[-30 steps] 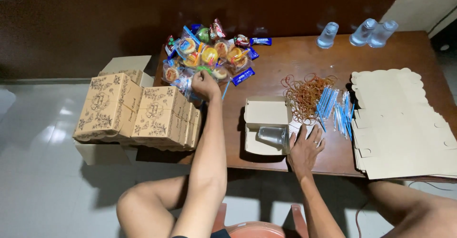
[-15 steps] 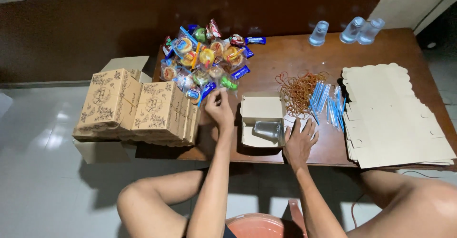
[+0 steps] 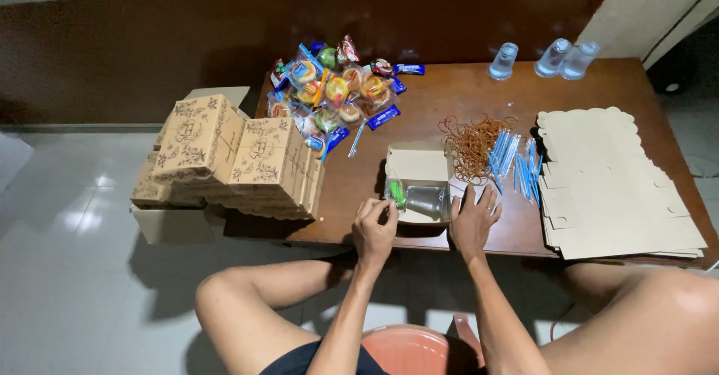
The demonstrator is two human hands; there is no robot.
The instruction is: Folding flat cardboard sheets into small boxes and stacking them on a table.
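Open tan cardboard box (image 3: 421, 167) lying at the near edge of the dark wooden worktop (image 3: 449, 90), containing a clear plastic cup (image 3: 427, 199) on its side. The left hand (image 3: 374, 231), fingers pressed together, is pinching a small green-wrapped snack (image 3: 395, 192) at the box's left side. The right hand (image 3: 473, 221), fingers spread, is resting flat on the worktop, touching the box's right edge. A heap of orange rubber bands (image 3: 472, 143) and blue-wrapped straws (image 3: 509, 158) are lying just beside the box.
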